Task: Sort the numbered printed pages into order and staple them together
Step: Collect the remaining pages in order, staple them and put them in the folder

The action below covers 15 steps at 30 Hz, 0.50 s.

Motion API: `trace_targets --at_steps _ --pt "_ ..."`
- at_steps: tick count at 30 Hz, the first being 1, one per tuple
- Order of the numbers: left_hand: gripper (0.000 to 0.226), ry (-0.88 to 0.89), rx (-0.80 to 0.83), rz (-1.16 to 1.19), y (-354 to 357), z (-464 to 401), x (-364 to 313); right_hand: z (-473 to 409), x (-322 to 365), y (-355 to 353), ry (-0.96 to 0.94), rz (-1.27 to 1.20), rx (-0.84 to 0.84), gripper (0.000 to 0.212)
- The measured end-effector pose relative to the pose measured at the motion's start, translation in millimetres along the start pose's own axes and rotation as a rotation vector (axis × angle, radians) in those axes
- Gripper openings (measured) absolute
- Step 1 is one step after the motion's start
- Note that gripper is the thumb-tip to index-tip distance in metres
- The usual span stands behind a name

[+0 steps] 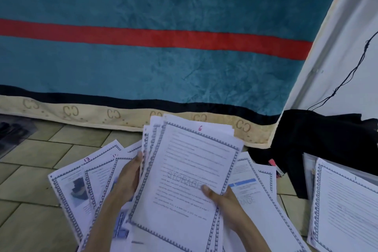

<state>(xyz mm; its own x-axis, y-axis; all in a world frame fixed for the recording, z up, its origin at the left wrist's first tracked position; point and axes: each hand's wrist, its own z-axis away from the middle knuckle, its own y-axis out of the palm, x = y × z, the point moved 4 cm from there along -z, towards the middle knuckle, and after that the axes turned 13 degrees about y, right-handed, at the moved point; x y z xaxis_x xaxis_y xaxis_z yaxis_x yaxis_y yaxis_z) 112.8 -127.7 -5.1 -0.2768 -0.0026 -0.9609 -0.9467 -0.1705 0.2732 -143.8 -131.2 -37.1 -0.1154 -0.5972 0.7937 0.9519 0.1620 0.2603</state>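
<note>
Both hands (131, 178) hold fanned bordered pages (190, 174), top numbered 6.

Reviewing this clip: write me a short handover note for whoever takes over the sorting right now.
Left hand grips the left edge of the fanned stack of white bordered printed pages; right hand pinches its lower right side, thumb on top.
The top sheet has 6 handwritten in red.
Loose bordered pages, one numbered 13, lie spread on the tiled floor under and beside the stack.
A separate bordered page pile lies at right.
A possible stapler with a pink part lies by the black cloth.
Done: some pages gathered; their order is unreadable.
Left: finish ordering, then staple.
</note>
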Motion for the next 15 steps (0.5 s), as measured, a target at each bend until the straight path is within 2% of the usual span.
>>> trace_targets --at_steps 1,2,3,4,7,9,11,13,15 --pt "0.047 0.089 -0.040 -0.095 0.6 1.2 3.2 2.2 1.6 -7.5 0.001 -0.025 -0.013 0.070" --pt "0.030 0.180 -0.071 -0.279 0.3 4.3 6.8 3.7 3.7 -17.4 0.005 -0.030 -0.030 0.068" --pt "0.025 0.250 -0.071 -0.519 -1.2 7.4 12.6 6.9 6.6 -27.1 0.002 -0.007 -0.054 0.071" --pt "0.034 0.258 -0.018 -0.760 -2.6 9.8 22.9 10.6 9.1 -36.7 -0.003 0.031 -0.084 0.078" --pt "0.103 0.107 0.140 -1.239 -13.1 10.8 58.3 17.8 6.1 -65.8 0.030 0.105 -0.146 0.084" --pt "0.124 0.065 0.136 -1.383 -20.2 8.7 62.6 21.4 -2.0 -84.5 0.107 0.080 -0.168 0.076" --pt "0.128 0.066 0.120 -1.448 -23.0 8.7 60.9 25.3 -7.9 -95.7 0.165 0.049 -0.157 0.073" --pt "0.123 0.057 0.130 -1.465 -24.6 8.3 58.2 26.3 -12.6 -105.3 0.172 0.042 -0.185 0.069" --pt "0.107 0.030 0.150 -1.478 -24.9 5.6 54.3 29.1 -14.1 -106.6 0.167 0.025 -0.220 0.056"
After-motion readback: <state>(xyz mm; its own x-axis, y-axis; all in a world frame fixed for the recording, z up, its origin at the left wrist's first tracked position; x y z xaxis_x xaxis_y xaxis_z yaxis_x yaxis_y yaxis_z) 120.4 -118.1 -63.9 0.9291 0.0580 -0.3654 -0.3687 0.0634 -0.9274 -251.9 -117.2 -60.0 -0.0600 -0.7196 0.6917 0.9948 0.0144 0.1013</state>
